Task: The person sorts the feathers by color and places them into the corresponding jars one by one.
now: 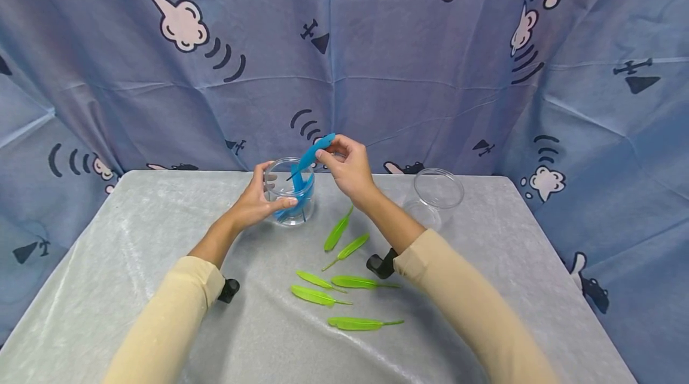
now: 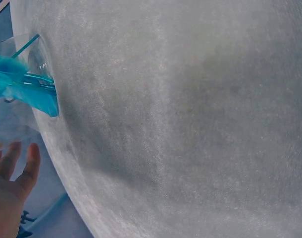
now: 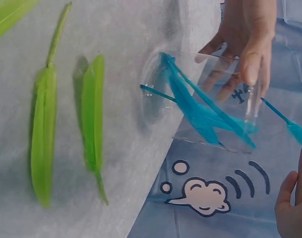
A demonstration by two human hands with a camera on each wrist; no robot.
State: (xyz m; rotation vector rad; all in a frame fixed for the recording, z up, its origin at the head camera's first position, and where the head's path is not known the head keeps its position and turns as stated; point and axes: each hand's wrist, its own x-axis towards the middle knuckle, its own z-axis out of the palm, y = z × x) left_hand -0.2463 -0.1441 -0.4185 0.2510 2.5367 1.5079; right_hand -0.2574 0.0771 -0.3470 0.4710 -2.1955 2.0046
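Observation:
A clear jar (image 1: pixel 290 221) stands on the table's left-centre, with several blue feathers (image 3: pixel 195 109) leaning inside it. My left hand (image 1: pixel 255 201) grips the jar from the left, thumb across the front and fingers round the far side. Over the jar's mouth, my right hand (image 1: pixel 350 168) pinches another blue feather (image 1: pixel 314 154) between thumb and fingers. That feather slants, its quill pointing down to the left at the opening. In the right wrist view its quill (image 3: pixel 275 110) shows beside the jar's rim.
Several green feathers lie on the grey-covered table (image 1: pixel 161 222), among them one green feather (image 1: pixel 357 324) nearest the front. A second clear jar (image 1: pixel 438 207) stands at the back right, beyond my right forearm. Behind the table hangs a blue patterned curtain (image 1: pixel 366 73).

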